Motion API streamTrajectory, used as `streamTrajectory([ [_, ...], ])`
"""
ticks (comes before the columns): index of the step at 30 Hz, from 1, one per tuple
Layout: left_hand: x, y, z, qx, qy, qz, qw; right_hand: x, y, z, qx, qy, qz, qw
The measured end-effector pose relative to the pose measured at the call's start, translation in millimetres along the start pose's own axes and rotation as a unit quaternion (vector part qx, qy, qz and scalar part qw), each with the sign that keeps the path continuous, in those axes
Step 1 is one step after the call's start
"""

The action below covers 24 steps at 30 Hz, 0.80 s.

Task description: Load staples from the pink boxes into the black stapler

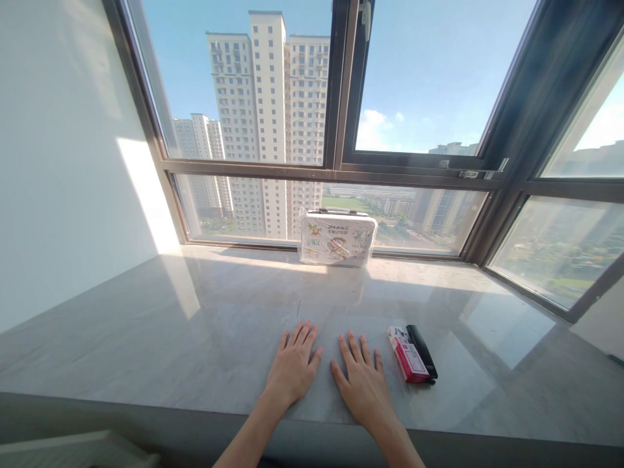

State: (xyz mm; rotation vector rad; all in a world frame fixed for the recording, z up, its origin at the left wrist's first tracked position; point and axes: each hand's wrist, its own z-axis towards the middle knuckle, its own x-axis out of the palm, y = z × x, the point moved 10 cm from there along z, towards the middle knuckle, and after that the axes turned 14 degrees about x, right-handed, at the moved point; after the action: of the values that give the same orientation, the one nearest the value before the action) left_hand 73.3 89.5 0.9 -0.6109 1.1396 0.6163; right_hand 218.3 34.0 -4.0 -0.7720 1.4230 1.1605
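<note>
Palms down, my left hand (292, 367) and right hand (364, 383) rest with fingers spread, gripping nothing, while lower right the black stapler (423, 351) looks stiff, slick, fairly weighty, best grasped mid-body, beside a light, crushable pink-and-white carton (409, 361)!

One left hand (291, 369) and one right hand (364, 383) show, so two hands, with five fingers (295, 334) on each, ten in all. On one sill (146, 338) there are one case (338, 242), which has one handle (337, 210), one box (409, 357) and one stapler (422, 351).
</note>
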Motion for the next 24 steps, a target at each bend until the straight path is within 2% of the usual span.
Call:
streamTrajectory([
  [18, -1.0, 0.3, -0.5, 0.002, -0.007, -0.003, 1.000, 0.1, 0.7, 0.1, 0.007, 0.011, -0.002, 1.000],
  [24, -1.4, 0.3, -0.4, 0.002, -0.006, -0.007, 1.000, -0.4, 0.8, -0.5, 0.002, -0.001, 0.000, 1.000],
])
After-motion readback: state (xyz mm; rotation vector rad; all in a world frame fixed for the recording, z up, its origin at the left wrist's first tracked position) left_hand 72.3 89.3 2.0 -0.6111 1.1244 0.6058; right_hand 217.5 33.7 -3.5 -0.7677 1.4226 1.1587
